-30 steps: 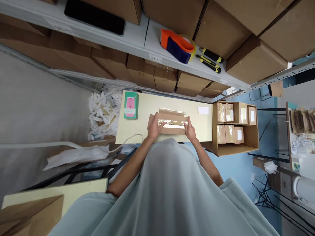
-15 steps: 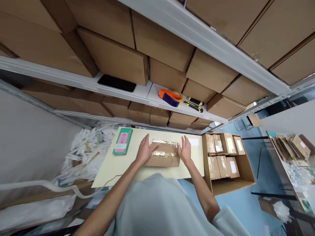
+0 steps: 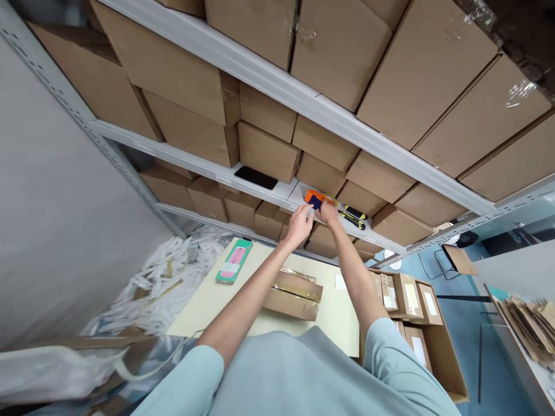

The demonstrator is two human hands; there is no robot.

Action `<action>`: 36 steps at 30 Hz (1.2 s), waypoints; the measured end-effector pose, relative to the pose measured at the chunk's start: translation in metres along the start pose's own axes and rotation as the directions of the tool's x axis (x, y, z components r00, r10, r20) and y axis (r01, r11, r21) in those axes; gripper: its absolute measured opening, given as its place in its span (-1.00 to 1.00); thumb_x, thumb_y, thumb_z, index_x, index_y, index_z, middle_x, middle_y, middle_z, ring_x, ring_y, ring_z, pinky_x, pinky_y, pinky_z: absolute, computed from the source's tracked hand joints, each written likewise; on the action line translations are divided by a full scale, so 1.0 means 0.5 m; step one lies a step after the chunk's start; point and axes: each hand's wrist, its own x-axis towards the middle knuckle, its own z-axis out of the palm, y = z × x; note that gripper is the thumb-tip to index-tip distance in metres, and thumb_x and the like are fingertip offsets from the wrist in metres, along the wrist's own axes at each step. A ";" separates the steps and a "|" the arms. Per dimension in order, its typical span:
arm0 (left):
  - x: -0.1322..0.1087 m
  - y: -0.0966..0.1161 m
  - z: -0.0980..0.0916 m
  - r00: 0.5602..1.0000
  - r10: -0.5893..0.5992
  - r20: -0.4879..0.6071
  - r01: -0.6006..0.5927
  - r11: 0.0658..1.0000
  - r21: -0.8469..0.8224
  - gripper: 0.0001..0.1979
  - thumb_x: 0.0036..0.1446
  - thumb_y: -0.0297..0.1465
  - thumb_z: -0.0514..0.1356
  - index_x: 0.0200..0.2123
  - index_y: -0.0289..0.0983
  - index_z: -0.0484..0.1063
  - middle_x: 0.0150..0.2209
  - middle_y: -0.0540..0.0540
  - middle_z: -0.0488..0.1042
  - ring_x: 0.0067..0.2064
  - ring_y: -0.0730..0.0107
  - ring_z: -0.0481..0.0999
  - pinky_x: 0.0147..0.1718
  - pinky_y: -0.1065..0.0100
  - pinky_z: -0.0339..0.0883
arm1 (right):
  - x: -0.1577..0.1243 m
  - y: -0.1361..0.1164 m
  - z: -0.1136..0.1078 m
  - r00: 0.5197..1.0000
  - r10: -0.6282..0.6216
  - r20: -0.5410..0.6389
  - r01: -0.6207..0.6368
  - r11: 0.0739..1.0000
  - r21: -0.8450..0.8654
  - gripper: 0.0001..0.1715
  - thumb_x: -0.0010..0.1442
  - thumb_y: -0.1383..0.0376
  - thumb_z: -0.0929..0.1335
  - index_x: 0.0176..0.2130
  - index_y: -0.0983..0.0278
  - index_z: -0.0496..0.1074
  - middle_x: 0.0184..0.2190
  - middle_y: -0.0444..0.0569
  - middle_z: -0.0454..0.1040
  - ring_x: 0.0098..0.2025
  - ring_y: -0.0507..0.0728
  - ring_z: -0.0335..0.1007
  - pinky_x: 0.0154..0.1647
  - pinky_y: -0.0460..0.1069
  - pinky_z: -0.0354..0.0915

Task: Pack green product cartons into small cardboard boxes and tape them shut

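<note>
Head view: While the flat brown carton (image 3: 295, 297) lies on the pale table, both of the person's arms reach past it on either side, up to the shelf (image 3: 282, 189) beyond.
Tape dispenser: The orange-and-blue tape dispenser (image 3: 314, 199) sits on that shelf, beyond the carton and slightly to its right, with a yellowish roll edge showing.
Right hand: The right hand (image 3: 328, 211) is beyond the carton, toward its right end, fingers curled against the dispenser; whether they are clamped on it cannot be told.
Left hand: The left hand (image 3: 300, 224) is straight beyond the carton, fingers extended and slightly apart, their tips just beside the dispenser's blue part; contact cannot be told.
Carton surface: Glossy tape strips run lengthwise along it.
Utility knives: Yellow-and-black utility knives (image 3: 352, 221) lie on the shelf, beyond the carton and to its right.
Black slab: A phone-shaped black slab (image 3: 255, 177) lies on the shelf, beyond the carton and to its left.
Green box: A green box with a pink panel (image 3: 234, 261) rests on the table, left of the carton.
White label: A white slip (image 3: 340, 281) lies right of the carton, partly behind the right forearm.
Open box: Farther right of the carton, a large open box (image 3: 451, 364) holds small taped boxes (image 3: 408, 296).
</note>
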 end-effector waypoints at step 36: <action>-0.504 0.042 -0.316 0.929 -0.344 0.140 0.357 0.931 -0.080 -0.44 0.46 -0.04 0.29 0.41 -0.10 0.52 0.20 -0.23 0.62 0.16 0.00 0.70 0.19 -0.04 0.69 | -0.655 -0.115 0.239 0.977 -0.107 0.182 -0.118 0.436 0.892 -0.18 0.43 -0.41 0.43 0.24 0.13 0.59 0.17 0.05 0.75 0.23 0.33 0.70 0.42 0.23 0.58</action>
